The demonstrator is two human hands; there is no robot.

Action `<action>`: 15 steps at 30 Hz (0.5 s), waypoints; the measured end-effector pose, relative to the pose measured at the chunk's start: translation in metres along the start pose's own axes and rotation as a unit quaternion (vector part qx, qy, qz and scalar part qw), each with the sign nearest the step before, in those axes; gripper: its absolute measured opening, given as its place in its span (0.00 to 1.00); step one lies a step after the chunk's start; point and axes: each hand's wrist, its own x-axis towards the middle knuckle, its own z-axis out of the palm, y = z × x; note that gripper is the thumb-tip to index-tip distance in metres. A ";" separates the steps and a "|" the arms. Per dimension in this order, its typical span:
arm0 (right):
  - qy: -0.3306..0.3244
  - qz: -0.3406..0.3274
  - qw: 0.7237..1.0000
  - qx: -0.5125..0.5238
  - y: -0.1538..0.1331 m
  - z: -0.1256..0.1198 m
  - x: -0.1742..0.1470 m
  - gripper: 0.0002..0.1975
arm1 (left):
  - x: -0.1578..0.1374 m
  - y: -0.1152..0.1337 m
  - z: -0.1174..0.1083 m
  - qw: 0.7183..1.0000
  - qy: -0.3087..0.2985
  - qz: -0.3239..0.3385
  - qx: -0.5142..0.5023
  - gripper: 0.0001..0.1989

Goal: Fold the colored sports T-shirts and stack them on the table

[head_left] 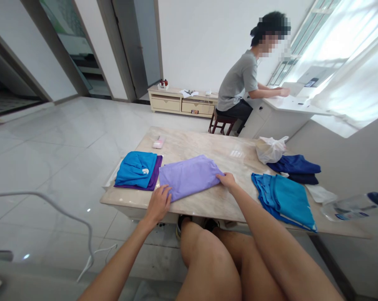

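A lavender folded cloth, probably a garment, lies on the marble-topped table in front of me. My left hand is at its near left corner, fingers closed on the edge. At the right end, my right hand pinches the cloth's edge between thumb and fingers. Just left of it is a folded blue garment with a small white mark, resting on a folded purple cloth. Another folded blue garment lies to the right, beyond my right forearm.
A white plastic bag and dark blue clothing sit at the table's right, near a clear bottle. A small pink packet lies at the far left of the table. Behind, a person sits on a stool at a white desk.
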 end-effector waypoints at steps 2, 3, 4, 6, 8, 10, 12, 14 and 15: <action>-0.003 0.033 0.999 0.041 -0.001 -0.002 0.000 0.14 | 0.009 -0.010 -0.005 0.999 0.031 -0.004 0.007 0.19; -0.003 0.047 0.997 0.062 0.000 -0.005 -0.001 0.14 | 0.013 -0.016 -0.006 0.999 0.042 -0.002 0.011 0.19; -0.001 0.059 0.995 0.079 0.001 -0.009 0.000 0.15 | 0.016 -0.021 -0.007 0.999 0.049 0.001 0.013 0.18; 0.011 0.084 0.989 0.119 0.007 -0.020 0.000 0.16 | 0.017 -0.030 -0.008 0.998 0.059 0.004 0.016 0.17; 0.037 0.102 0.983 0.150 0.014 -0.034 0.001 0.16 | 0.015 -0.036 -0.006 0.998 0.065 0.001 0.018 0.16; 0.080 0.087 0.984 0.132 0.017 -0.047 0.000 0.14 | 0.013 -0.038 -0.005 0.997 0.069 -0.001 0.021 0.15; 0.117 0.027 0.991 0.066 0.013 -0.055 -0.003 0.11 | 0.012 -0.037 -0.004 0.997 0.071 -0.005 0.025 0.14; 0.121 -0.054 0.991 0.010 0.001 -0.053 -0.011 0.10 | 0.012 -0.037 -0.003 0.997 0.069 -0.008 0.028 0.13; 0.109 -0.092 0.990 -0.007 -0.008 -0.048 -0.018 0.11 | 0.012 -0.036 -0.004 0.997 0.067 -0.009 0.029 0.13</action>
